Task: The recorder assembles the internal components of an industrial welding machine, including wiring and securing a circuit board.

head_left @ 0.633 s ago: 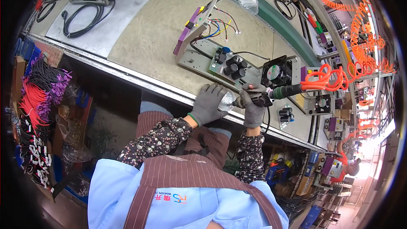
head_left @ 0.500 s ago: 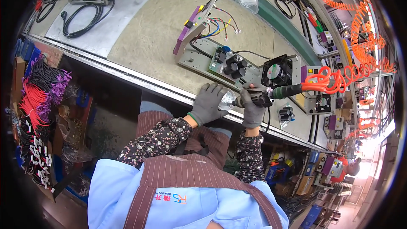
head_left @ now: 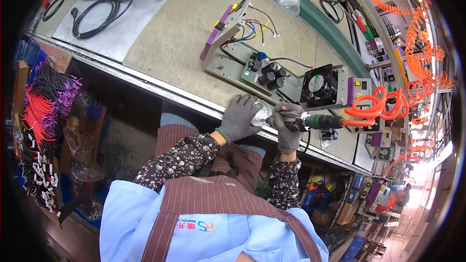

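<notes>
In the middle of the frame, a shallow round silvery dish stood at the pale metal edge of the workbench; its contents were too small to tell. The grey-gloved left hand lay along the left side of the dish, its thumb and fingers spread apart around it; whether they really gripped the rim, I could not tell. The grey-gloved right hand, on the other side, was closed around a dark hand tool with a green and black cylindrical body, and its nose pointed to the dish. An orange coiled plastic hose was joined to the tool.

In my judgement, the dish could slide or tip over the edge, because it stood so near to it, if the tool pushed sideways and the left hand gave no support. Also, the hose could pull the tool aside, or its loops could catch the grey unit with purple stripe just beside them. The black square fan, near the right hand, could be knocked by a careless lift.
</notes>
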The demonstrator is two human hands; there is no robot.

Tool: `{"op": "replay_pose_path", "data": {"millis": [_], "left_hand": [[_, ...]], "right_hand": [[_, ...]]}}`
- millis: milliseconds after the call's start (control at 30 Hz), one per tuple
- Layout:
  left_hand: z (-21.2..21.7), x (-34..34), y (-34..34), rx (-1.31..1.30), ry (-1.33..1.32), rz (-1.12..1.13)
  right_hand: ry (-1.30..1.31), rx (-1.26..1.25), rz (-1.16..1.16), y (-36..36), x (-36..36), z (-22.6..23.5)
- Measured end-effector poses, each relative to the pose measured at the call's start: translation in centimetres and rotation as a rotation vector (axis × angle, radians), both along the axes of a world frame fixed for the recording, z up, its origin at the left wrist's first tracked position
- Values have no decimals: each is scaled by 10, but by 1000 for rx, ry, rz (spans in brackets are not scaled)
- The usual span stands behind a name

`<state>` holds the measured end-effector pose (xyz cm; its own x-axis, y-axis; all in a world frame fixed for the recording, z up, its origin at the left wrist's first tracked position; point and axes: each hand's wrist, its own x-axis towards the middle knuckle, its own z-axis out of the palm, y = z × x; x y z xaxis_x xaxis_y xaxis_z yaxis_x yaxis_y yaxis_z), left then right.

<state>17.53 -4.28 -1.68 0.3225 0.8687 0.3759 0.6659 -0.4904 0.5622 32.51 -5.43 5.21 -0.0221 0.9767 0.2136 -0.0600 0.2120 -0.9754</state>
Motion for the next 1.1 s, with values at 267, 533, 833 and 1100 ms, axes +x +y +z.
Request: {"op": "replay_pose_path", "data": {"millis": [267,533,833,1100], "left_hand": [[2,-2,1,-26,-19,-28],[2,-1,1,-16,-58,-25],[1,-3,-1,26,-36,-103],[4,-7,0,25,-47,-163]], "right_hand": [[-60,-4,-65,2,-3,0],[-120,25,-94,2,-7,6],[-101,248,-255,56,-2,47],[-178,298,-259,100,-1,34]]}}
